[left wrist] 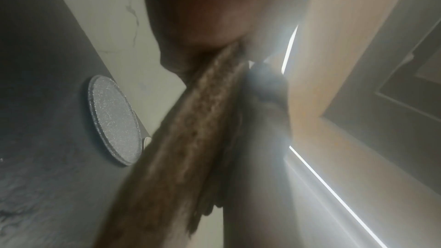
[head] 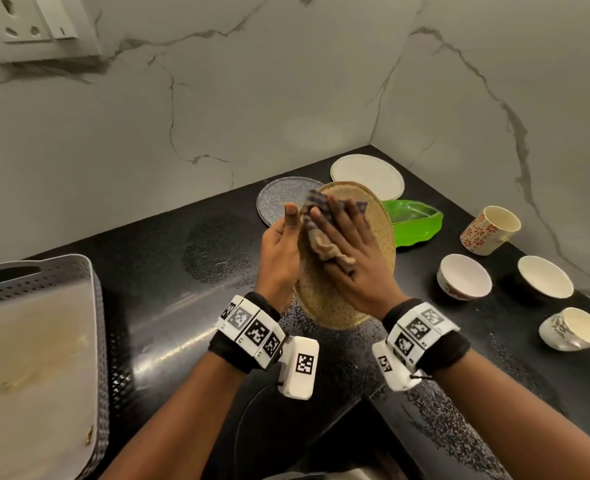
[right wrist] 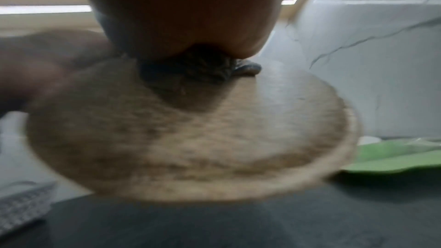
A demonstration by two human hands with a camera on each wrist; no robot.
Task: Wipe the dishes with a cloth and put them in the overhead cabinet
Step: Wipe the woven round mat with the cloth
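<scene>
Item: gold plate, held tilted above the black counter, between the grey speckled plate and the green dish.

My left hand grips the gold plate's left edge, thumb up along the rim. My right hand lies flat, fingers straight, pressing the cloth onto the plate's face.

Beyond the gold plate: a white plate in the corner. To its right: a patterned cup, two bowls, another cup. To its left: a perforated tray.
</scene>
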